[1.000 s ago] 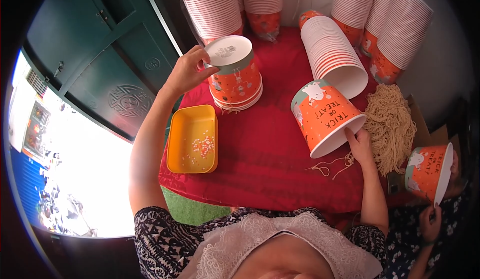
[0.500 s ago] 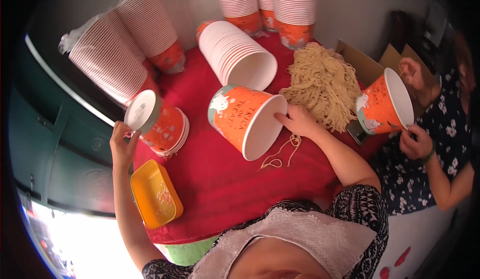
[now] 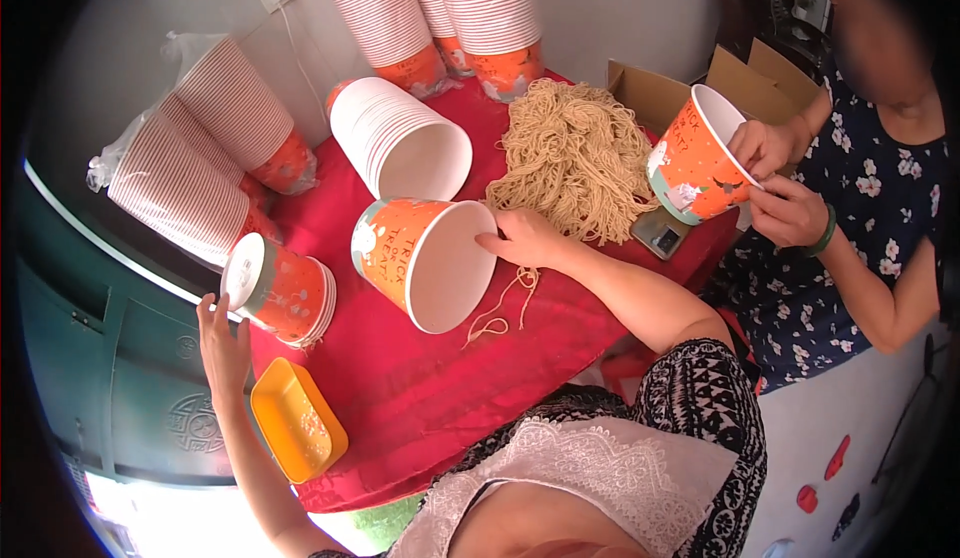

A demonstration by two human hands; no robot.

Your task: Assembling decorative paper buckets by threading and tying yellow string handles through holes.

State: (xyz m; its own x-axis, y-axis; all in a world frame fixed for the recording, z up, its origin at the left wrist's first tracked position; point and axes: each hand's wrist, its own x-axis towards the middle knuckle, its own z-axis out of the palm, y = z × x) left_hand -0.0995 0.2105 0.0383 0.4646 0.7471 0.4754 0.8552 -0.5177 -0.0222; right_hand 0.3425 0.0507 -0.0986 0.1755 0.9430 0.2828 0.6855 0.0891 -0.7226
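Note:
My right hand (image 3: 527, 239) pinches the rim of an orange paper bucket (image 3: 398, 258) with a white inside, which lies tilted with its mouth toward me. A thin beige cord (image 3: 490, 320) lies in a loose loop just below that hand. At the left, my left hand (image 3: 223, 346) is open, fingers apart, beside the base of a short upside-down stack of orange paper buckets (image 3: 285, 293). Whether a fingertip still touches the stack I cannot tell.
A heap of beige cords (image 3: 575, 158) lies on the red tablecloth (image 3: 420, 398). Beyond stand a lying bucket stack (image 3: 400, 138) and tall bagged stacks (image 3: 200, 193). A yellow tray (image 3: 298, 423) holds small bits. A phone (image 3: 658, 233) lies near a co-worker's hands (image 3: 790, 208) on another bucket (image 3: 695, 163).
My left hand has loosened from the upside-down bucket stack, its fingers now spread. The co-worker's hands have come together at their bucket's rim. My view has shifted; my right hand keeps its grip.

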